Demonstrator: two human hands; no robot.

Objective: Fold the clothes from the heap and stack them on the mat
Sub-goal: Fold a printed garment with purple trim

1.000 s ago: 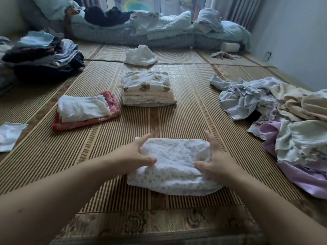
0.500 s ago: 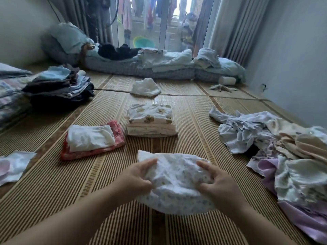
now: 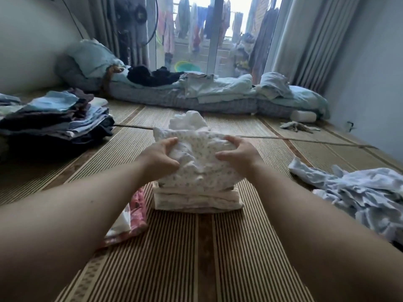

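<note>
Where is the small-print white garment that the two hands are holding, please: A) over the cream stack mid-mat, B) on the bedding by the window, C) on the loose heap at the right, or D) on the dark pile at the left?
A: the left hand and right hand grip the garment directly over the cream stack on the mat.

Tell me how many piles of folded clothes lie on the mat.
3: a dark pile far left, a pink pile half hidden by the left forearm, a cream pile under the held garment. Another may be cut off at the left edge.
</note>
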